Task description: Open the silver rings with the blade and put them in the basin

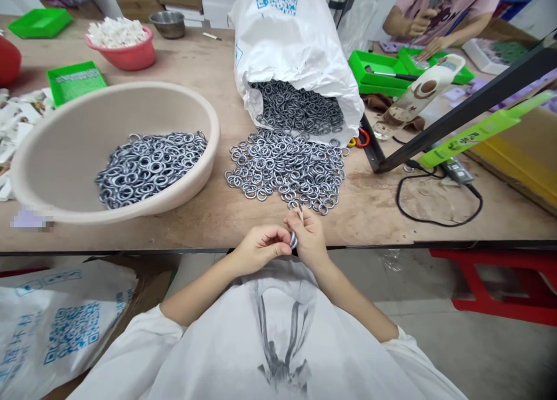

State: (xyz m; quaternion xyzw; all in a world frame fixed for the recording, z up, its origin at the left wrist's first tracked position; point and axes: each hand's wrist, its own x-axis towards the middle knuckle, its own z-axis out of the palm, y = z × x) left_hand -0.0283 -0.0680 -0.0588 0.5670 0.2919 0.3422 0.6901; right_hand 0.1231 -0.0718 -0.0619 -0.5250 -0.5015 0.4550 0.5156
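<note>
Close to the table's front edge, my two hands meet. Between thumb and fingers, my left hand pinches metal rings, one or two of them overlapping. My right hand is closed around a thin pointed tool, its dark tip showing above the fingers; its exact kind I cannot make out. Just beyond the hands lies a loose heap of grey rings, spilling from the mouth of a white woven sack. To the left stands a large beige basin with many more rings inside.
A pink bowl of white pieces, green trays and a metal bowl stand behind the basin. At right are a black metal bar, a black cable and red-handled scissors. A co-worker's hands work across the table.
</note>
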